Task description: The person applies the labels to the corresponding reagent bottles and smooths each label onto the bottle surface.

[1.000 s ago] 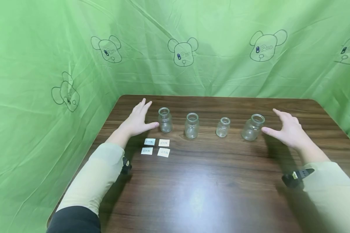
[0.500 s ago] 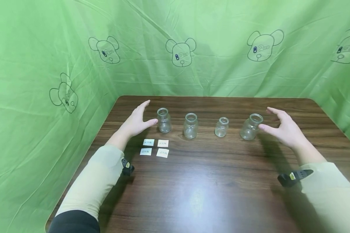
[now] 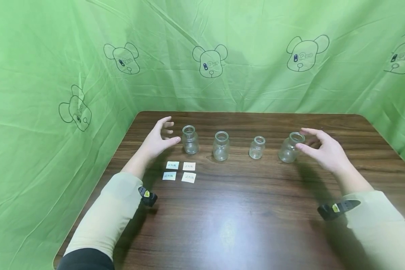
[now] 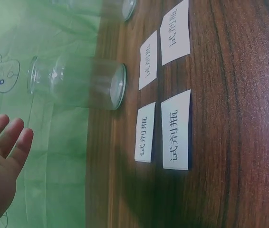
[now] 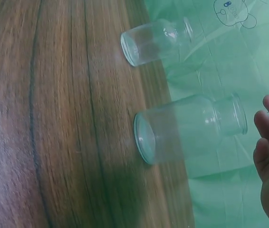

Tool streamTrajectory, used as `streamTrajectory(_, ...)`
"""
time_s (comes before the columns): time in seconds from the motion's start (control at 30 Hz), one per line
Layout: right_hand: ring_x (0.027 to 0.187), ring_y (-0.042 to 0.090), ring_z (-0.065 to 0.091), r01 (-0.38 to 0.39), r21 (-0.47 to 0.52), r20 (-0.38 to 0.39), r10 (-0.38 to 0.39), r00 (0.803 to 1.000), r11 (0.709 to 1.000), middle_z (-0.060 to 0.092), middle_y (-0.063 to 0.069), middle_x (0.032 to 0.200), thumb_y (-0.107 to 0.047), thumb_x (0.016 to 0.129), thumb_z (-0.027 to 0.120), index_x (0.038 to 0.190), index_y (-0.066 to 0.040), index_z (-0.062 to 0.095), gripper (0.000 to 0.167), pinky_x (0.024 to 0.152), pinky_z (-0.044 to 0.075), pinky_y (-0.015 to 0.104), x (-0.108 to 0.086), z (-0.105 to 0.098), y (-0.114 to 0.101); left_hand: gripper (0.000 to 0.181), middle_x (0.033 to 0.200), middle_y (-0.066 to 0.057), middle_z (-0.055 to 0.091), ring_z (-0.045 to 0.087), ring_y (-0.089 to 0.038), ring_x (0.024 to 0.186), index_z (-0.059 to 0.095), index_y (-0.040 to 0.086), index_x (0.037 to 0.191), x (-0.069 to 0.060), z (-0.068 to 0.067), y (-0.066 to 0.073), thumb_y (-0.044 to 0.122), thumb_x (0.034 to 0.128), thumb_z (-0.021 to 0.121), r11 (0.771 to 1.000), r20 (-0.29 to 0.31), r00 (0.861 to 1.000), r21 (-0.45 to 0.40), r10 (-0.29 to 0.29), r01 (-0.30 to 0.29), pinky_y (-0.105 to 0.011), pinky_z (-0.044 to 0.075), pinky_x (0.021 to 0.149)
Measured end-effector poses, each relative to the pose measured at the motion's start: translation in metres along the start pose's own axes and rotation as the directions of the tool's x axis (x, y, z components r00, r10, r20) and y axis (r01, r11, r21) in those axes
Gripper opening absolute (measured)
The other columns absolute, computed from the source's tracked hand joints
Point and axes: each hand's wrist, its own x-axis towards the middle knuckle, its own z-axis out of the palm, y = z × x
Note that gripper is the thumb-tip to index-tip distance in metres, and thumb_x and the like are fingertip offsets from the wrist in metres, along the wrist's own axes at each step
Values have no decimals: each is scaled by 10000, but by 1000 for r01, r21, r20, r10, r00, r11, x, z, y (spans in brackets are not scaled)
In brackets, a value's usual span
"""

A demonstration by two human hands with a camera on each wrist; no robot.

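Several clear glass bottles stand upright in a row across the table. My left hand (image 3: 156, 140), fingers loosely bent, hovers beside the leftmost bottle (image 3: 191, 144); its thumb points at the glass across a small gap. In the left wrist view that hand (image 4: 1, 171) holds nothing. At the other end, my right hand (image 3: 325, 152) is by the rightmost bottle (image 3: 288, 152), its thumb overlapping the rim in the head view. The right wrist view shows those fingers (image 5: 264, 130) apart from the bottle neck. Between them stand a middle bottle (image 3: 221, 148) and a smaller bottle (image 3: 257, 150).
Several small paper labels, including a bluish label (image 3: 169, 176) and a white label (image 3: 189, 177), lie in two rows below the leftmost bottle. The wooden table (image 3: 236, 210) ends at a green curtain (image 3: 175, 86) behind and to the left.
My right hand has moved left, nearer the rightmost bottle, with its fingers bending more. The left hand's fingers have bent too, and its thumb has drawn slightly away from the leftmost bottle.
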Motion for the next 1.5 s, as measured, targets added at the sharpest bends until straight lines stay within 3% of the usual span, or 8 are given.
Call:
streamTrajectory(0.1, 763, -50, 509, -8, 7, -8, 8, 1000, 1000, 635, 112, 1012, -316, 873, 663, 1295, -106, 533, 489, 626, 395, 161, -1, 3, -1, 760, 1368, -186, 428, 462, -366, 1170, 262, 56, 1444, -5, 0, 12, 123, 827, 701, 1000, 0, 1000, 4, 18, -18, -484, 389, 948)
streamTrajectory(0.23, 735, -2, 521, -9, 15, 1, 9, 1000, 1000, 639, 75, 958, -316, 882, 651, 1261, -108, 566, 441, 600, 413, 179, -5, 6, 0, 675, 1303, -213, 484, 490, -376, 1108, 336, 24, 1399, -8, 2, 14, 100, 830, 692, 999, 10, 999, -1, 42, -42, -488, 383, 943)
streamTrajectory(0.43, 706, 81, 534, 7, 10, 65, -8, 998, 1000, 632, 38, 827, -334, 877, 655, 1240, -136, 591, 418, 575, 423, 226, -8, 10, 0, 583, 1235, -227, 541, 513, -395, 1048, 434, 10, 1329, -4, 8, -8, 85, 819, 705, 997, 45, 997, -32, 70, -69, -504, 397, 903)
streamTrajectory(0.6, 672, 101, 529, 3, 22, 117, -6, 993, 1000, 627, 73, 785, -333, 874, 660, 1235, -141, 593, 415, 547, 415, 255, -11, 16, -2, 568, 1217, -175, 572, 531, -326, 1015, 479, 57, 1308, 0, 16, -27, 143, 808, 734, 997, 78, 994, -24, 78, -76, -452, 417, 882)
streamTrajectory(0.83, 643, 109, 500, -7, 60, 135, -2, 991, 998, 591, 58, 743, -341, 876, 656, 1226, -133, 597, 412, 523, 400, 267, -12, 26, -1, 522, 1176, -109, 612, 545, -254, 959, 523, 85, 1254, -4, 22, -33, 183, 795, 750, 996, 98, 992, 20, 84, -87, -397, 449, 818)
streamTrajectory(1.13, 638, 96, 469, -22, 125, 130, 5, 991, 992, 555, 42, 720, -323, 870, 669, 1185, -119, 629, 378, 537, 397, 245, -13, 37, 0, 501, 1173, -124, 620, 558, -232, 916, 549, 88, 1238, -8, 24, -43, 192, 793, 754, 998, 131, 991, 40, 39, -45, -374, 454, 782)
streamTrajectory(1.37, 684, 116, 498, -33, 181, 199, -4, 980, 983, 590, 80, 791, -280, 867, 679, 1196, -101, 621, 379, 582, 424, 242, -15, 46, 0, 427, 1166, -76, 618, 559, -175, 902, 572, 119, 1199, -11, 30, -53, 214, 815, 731, 990, 154, 987, 128, 42, -62, -347, 462, 753)
streamTrajectory(1.5, 680, 119, 505, -29, 176, 202, -7, 979, 984, 583, 76, 769, -283, 869, 676, 1199, -111, 620, 376, 586, 424, 247, -18, 48, 2, 372, 1150, -68, 619, 551, -181, 888, 592, 143, 1169, -10, 36, -55, 223, 827, 715, 987, 171, 985, 159, 4, -31, -363, 458, 736)
